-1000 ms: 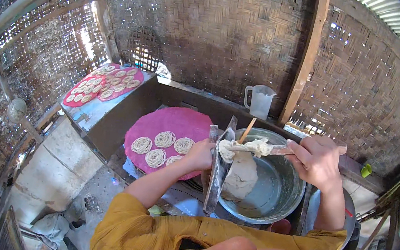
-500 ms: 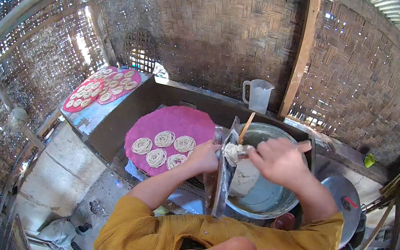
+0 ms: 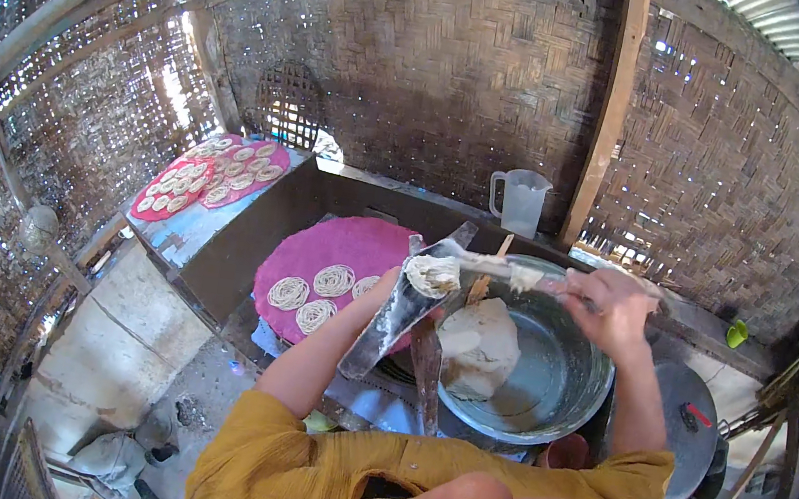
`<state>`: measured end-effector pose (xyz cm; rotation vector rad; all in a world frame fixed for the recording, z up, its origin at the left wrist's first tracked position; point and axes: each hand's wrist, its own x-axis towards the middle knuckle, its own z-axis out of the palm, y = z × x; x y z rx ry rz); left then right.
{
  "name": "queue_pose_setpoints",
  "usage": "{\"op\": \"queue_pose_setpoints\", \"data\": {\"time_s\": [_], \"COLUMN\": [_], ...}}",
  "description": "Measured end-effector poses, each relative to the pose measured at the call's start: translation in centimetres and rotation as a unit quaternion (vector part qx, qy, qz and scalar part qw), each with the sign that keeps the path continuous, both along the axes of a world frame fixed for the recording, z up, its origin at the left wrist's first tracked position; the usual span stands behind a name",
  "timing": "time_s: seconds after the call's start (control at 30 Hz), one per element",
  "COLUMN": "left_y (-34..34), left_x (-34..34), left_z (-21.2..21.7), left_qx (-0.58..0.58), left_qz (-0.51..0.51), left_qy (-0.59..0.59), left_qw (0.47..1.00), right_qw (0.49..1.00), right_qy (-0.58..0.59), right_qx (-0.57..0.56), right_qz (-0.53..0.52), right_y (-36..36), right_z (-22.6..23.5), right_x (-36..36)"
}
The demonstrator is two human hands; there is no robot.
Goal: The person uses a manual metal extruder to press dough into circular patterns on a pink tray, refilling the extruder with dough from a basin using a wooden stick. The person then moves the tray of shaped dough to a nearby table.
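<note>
My left hand [image 3: 381,296] holds a wooden hand press, with most of its fingers hidden behind the press's upper board [image 3: 386,320]. That board is tilted, and pale dough [image 3: 433,276] fills its round opening. The press's other board [image 3: 426,369] hangs below, angled apart from it. In my right hand [image 3: 612,308], fingers are wrapped round a flat, dough-smeared stick [image 3: 525,275], whose far end reaches the opening. Beneath the stick, a big lump of dough [image 3: 483,346] lies in a wide metal basin [image 3: 553,426].
Left of the basin, coiled strands [image 3: 334,280] lie on a round pink mat [image 3: 346,237]. More pink mats [image 3: 251,169] with coils lie at the far left. A clear pitcher [image 3: 523,205] stands behind the basin; a lidded pot [image 3: 674,427] is at the right.
The press has tilted from near upright, and its boards have spread apart. My right hand has drawn back to the right, showing the stick's length.
</note>
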<state>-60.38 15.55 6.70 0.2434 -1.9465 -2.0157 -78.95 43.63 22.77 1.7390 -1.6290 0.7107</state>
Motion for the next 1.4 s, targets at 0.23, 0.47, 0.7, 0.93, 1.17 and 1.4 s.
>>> {"op": "queue_pose_setpoints", "data": {"time_s": [0.23, 0.47, 0.7, 0.93, 1.17, 1.4], "left_y": [4.3, 6.6, 9.0, 8.2, 4.8, 3.1], "left_x": [3.1, 2.4, 2.5, 2.1, 3.4, -1.0], "left_z": [6.5, 6.5, 7.8, 6.5, 6.1, 1.5], "left_qx": [-0.296, -0.419, -0.417, -0.427, -0.416, -0.19], "left_qz": [0.15, 0.182, 0.208, 0.198, 0.246, 0.216], "left_qy": [-0.147, -0.186, -0.173, -0.222, -0.179, -0.024], "left_qw": [0.932, 0.87, 0.868, 0.854, 0.857, 0.958], "right_qw": [0.997, 0.992, 0.973, 0.965, 0.998, 0.798], "right_qy": [-0.019, 0.053, 0.149, 0.201, 0.059, -0.592], "right_qx": [0.049, 0.114, 0.161, 0.122, 0.025, 0.027], "right_qz": [0.054, 0.032, 0.065, 0.113, 0.02, 0.108], "right_y": [1.2, 1.1, -1.1, -3.3, 1.2, -1.7], "right_z": [2.0, 5.9, 5.8, 2.8, 6.0, -6.3], "right_x": [0.6, 2.1, 4.8, 6.3, 4.6, 3.4]}}
